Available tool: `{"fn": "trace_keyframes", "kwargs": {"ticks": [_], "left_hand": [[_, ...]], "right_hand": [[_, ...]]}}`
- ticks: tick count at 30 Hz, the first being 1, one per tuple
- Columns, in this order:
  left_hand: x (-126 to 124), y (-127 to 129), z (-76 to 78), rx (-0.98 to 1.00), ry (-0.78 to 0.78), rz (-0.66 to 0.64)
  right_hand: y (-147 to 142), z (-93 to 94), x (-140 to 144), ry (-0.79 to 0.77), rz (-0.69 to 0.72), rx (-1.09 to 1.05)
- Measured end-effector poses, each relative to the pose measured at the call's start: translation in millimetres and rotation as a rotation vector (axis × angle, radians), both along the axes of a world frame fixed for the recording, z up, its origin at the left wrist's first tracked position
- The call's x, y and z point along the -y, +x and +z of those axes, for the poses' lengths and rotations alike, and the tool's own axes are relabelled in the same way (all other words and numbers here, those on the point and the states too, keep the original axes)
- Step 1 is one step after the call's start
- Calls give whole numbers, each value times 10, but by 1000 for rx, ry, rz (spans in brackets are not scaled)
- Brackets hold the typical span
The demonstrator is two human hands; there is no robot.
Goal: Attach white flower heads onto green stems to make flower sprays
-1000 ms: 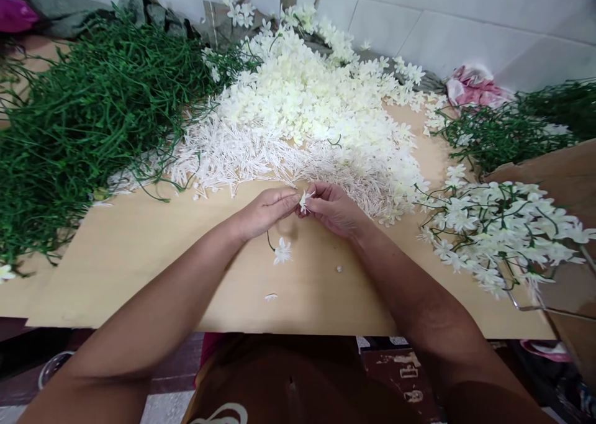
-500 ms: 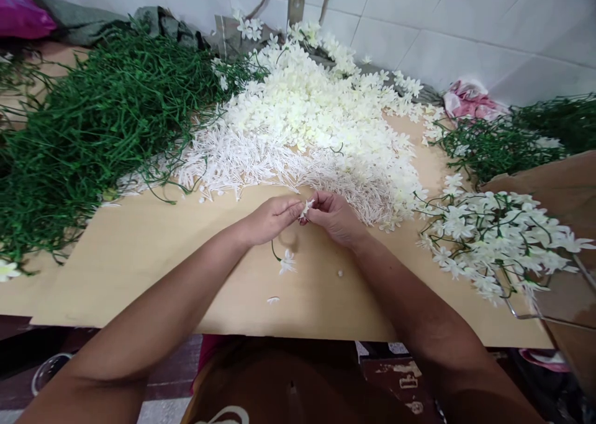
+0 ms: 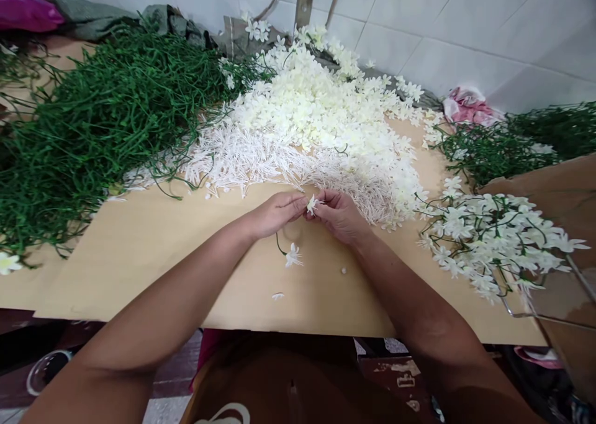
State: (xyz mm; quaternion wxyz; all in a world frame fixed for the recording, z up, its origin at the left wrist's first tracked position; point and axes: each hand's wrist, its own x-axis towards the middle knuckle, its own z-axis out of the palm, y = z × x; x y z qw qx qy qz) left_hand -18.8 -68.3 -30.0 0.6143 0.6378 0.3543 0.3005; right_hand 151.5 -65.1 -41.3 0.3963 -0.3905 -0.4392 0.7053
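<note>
My left hand (image 3: 274, 213) and my right hand (image 3: 342, 216) meet fingertip to fingertip over the tan table (image 3: 149, 262). Between them they pinch a small white artificial flower (image 3: 311, 204). A thin green stem (image 3: 279, 246) hangs down from my left hand and ends in a second white flower (image 3: 293, 256) resting on the table. Just beyond my hands lies a pile of white plastic stamens (image 3: 261, 160), with a heap of cream flower heads (image 3: 316, 104) behind it.
A big heap of bare green stems (image 3: 93, 113) fills the left side. Finished flower sprays (image 3: 498, 238) lie at right beside a cardboard box (image 3: 554, 188). More green sprays (image 3: 512, 141) and pink cloth (image 3: 468, 104) sit by the tiled wall. A loose petal (image 3: 278, 296) lies near the table's front edge.
My hands keep working the same small flower between the fingertips. The camera has tipped slightly, so the scene sits a little lower and to the right in view.
</note>
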Motion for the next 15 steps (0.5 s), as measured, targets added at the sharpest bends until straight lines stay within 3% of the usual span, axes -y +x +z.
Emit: {"fn": "trace_keyframes", "kwargs": {"ticks": [6, 11, 15], "left_hand": [[-21, 6, -25, -132, 144, -29], [-26, 54, -49, -120, 111, 20], [-29, 61, -106, 2, 31, 65]], "right_hand": [[-10, -13, 1, 7, -45, 57], [-22, -35, -13, -5, -105, 44], [89, 179, 52, 134, -17, 238]]}}
